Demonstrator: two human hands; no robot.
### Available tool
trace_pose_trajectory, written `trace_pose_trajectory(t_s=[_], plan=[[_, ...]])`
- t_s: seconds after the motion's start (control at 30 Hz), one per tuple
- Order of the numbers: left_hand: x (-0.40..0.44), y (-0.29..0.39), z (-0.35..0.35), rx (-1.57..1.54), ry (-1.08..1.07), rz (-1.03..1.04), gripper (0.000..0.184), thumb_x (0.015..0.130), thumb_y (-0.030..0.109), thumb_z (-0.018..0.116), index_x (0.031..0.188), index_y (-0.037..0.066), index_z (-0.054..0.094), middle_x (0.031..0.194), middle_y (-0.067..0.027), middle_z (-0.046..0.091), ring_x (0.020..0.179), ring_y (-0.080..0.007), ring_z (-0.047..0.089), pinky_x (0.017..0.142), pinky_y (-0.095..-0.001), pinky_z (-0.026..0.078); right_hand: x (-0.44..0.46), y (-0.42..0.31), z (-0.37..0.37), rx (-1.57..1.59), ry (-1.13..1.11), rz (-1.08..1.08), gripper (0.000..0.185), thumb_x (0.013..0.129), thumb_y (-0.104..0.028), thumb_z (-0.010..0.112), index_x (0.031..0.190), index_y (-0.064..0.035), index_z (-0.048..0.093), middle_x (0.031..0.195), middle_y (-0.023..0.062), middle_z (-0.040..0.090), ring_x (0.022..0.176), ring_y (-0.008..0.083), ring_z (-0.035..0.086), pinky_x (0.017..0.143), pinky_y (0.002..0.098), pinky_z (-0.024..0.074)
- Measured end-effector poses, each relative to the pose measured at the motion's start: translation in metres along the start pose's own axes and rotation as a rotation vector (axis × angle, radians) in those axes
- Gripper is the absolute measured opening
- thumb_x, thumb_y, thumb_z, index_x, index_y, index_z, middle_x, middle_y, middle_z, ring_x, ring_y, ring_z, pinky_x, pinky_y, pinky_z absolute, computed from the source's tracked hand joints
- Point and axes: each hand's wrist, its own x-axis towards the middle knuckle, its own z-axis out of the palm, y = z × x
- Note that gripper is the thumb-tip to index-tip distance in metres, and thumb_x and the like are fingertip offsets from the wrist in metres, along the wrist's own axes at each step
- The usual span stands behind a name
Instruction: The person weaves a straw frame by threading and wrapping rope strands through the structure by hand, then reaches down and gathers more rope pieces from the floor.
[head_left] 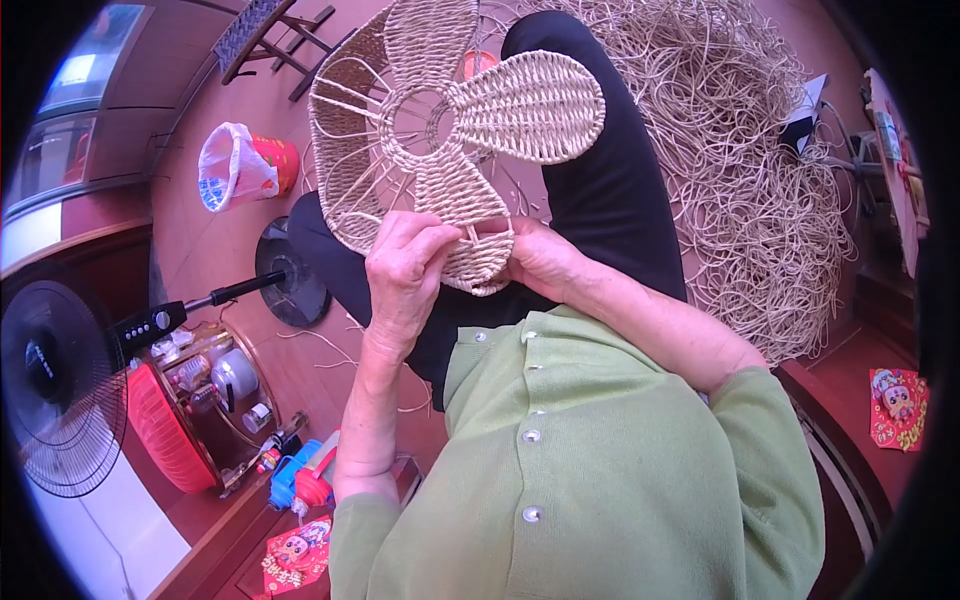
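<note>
A woven basket-like piece [533, 106] of tan cord, with petal shapes around a central ring, rests against my dark-trousered legs. My left hand [405, 262] pinches the cord strands at the lower petal, thumb and forefinger pressed together on its near side. Around the right edge of that same petal, my right hand [540, 262] grips the weave, its fingertips partly hidden behind it. Bare frame spokes show at the piece's left side, between the ring and the outer wall.
A large heap of loose cord [730, 180] covers the floor at right. At left are a lined red bin [275, 165], a standing fan [60, 370] and its round base [293, 275]. A wooden stool [270, 35] stands at upper left.
</note>
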Motion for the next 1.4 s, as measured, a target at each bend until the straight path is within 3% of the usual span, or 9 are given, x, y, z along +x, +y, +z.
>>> trace_pose_trajectory(t_s=[0.17,0.3,0.43,0.67,0.83,0.9,1.0,1.2,1.4], plan=[[0.004,0.02,0.012,-0.744,0.015,-0.329,0.016,0.098,0.0,0.057,0.112,0.001,0.064,0.097,-0.0041,0.069,0.086,-0.0081,0.06,0.074,-0.0254,0.049,-0.004,0.007,-0.008,0.106,0.067,-0.111,0.037,0.1,-0.026,0.063,0.131,-0.0079,0.053,0.118,0.002,0.064,0.11,0.0137,0.064,0.095,0.0329,0.0532],[0.011,0.025,0.03,-0.366,0.12,-0.295,0.01,0.095,-0.001,0.061,0.104,0.002,0.065,0.087,-0.002,0.067,0.077,-0.0074,0.06,0.066,-0.0243,0.048,-0.016,0.009,-0.008,0.204,0.082,-0.119,0.034,0.103,-0.03,0.059,0.13,-0.0108,0.053,0.119,0.0014,0.064,0.114,0.0138,0.061,0.1,0.0346,0.0491],[0.008,0.021,0.042,0.109,0.099,-0.069,0.013,0.083,-0.001,0.072,0.094,0.003,0.067,0.082,-0.0107,0.063,0.072,-0.024,0.062,0.068,-0.0349,0.05,-0.021,0.012,-0.006,0.233,0.084,-0.141,0.031,0.103,-0.032,0.057,0.127,-0.0113,0.055,0.118,0.0009,0.064,0.111,0.0131,0.06,0.099,0.0351,0.0479],[0.008,0.018,0.048,0.13,0.08,0.12,0.018,0.079,0.0,0.074,0.097,0.003,0.07,0.096,-0.0095,0.068,0.087,-0.0267,0.065,0.077,-0.0376,0.051,-0.018,0.014,-0.009,0.207,0.104,-0.107,0.028,0.103,-0.032,0.058,0.119,-0.0092,0.061,0.112,0.0017,0.065,0.104,0.0129,0.062,0.098,0.035,0.0482],[0.004,0.023,0.014,-0.052,0.407,-0.145,0.024,0.09,0.005,0.07,0.114,0.003,0.07,0.108,-0.0101,0.07,0.102,-0.0247,0.066,0.093,-0.0355,0.05,-0.04,-0.003,0.0,0.211,0.341,-0.189,0.015,0.099,-0.021,0.059,0.103,-0.0075,0.064,0.105,0.0033,0.066,0.094,0.0133,0.061,0.088,0.0332,0.0491],[-0.01,0.005,-0.003,-0.253,0.56,-0.343,0.017,0.1,0.009,0.06,0.113,0.003,0.068,0.107,-0.0043,0.071,0.102,-0.0142,0.064,0.094,-0.0297,0.048,-0.096,-0.049,0.02,0.231,0.342,-0.288,0.011,0.095,-0.016,0.061,0.096,-0.0045,0.064,0.098,0.0075,0.067,0.09,0.0162,0.062,0.086,0.0338,0.0487],[-0.042,-0.015,-0.004,-0.189,0.471,-0.484,0.014,0.099,0.008,0.06,0.108,0.004,0.07,0.104,-0.0029,0.071,0.097,-0.0109,0.063,0.088,-0.0265,0.048,-0.187,-0.157,-0.021,-0.119,0.42,-0.792,0.011,0.095,-0.006,0.056,0.098,0.0018,0.063,0.099,0.0132,0.063,0.096,0.0228,0.061,0.096,0.0415,0.0475],[-0.06,-0.001,0.022,0.078,0.254,-0.32,0.014,0.088,0.007,0.068,0.1,0.004,0.071,0.096,-0.0079,0.069,0.1,-0.0245,0.062,0.098,-0.0366,0.041,-0.227,-0.221,-0.089,0.211,-0.025,-0.773,0.009,0.1,0.001,0.049,0.091,0.0004,0.047,0.091,0.0062,0.046,0.06,0.0085,0.036,0.054,0.0235,0.0339],[-0.061,0.003,0.026,0.084,0.19,-0.311,0.014,0.085,0.006,0.069,0.099,0.006,0.07,0.096,-0.0074,0.067,0.103,-0.0266,0.06,0.097,-0.0388,0.041,-0.208,-0.229,-0.104,-0.136,0.403,-0.854,0.021,0.107,-0.017,0.049,0.094,-0.0007,0.052,0.082,0.0,0.049,0.055,0.002,0.03,0.045,0.0189,0.0241]])
